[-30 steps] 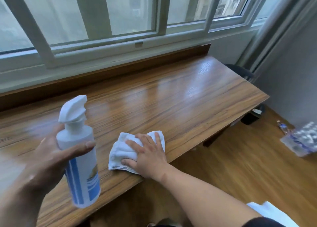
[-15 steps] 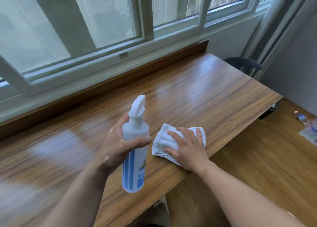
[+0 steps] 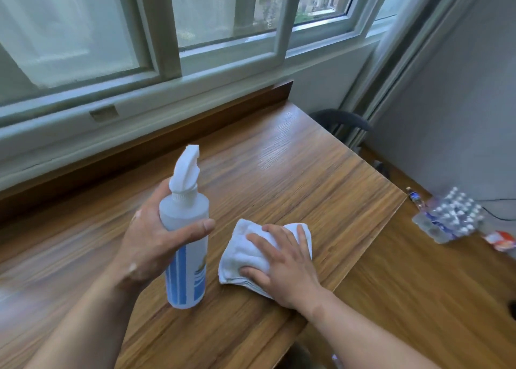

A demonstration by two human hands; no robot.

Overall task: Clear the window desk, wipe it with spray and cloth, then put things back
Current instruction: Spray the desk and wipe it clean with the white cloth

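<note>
In the head view, the left part of the bench (image 3: 293, 173) is smeared by motion blur, and its near edge is cut off by the frame's bottom. Both forearms run out of the picture at the lower edge. The fingers of the left hand (image 3: 148, 246) are hidden behind the spray bottle (image 3: 185, 246); only the thumb shows, pressed across the bottle's front, so the grip is clenched around the bottle's body. The bottle stands upright, nozzle pointing away toward the window (image 3: 195, 33); whether its base touches the bench or hangs just above it cannot be told. Its label is too blurred to read. The right hand (image 3: 282, 268) lies flat, palm down, fingers spread, pressing on the folded white cloth (image 3: 243, 254), which sits on the bench near its front edge, just right of the bottle; that grip is released, not closed on the cloth. One bottle, one cloth, two hands. On the floor to the right lies a wrapped pack of bottles (image 3: 449, 215), its count unclear, and one single small bottle (image 3: 416, 198) beside it. A dark chair (image 3: 343, 120) is partly hidden behind the bench's far corner.
</note>
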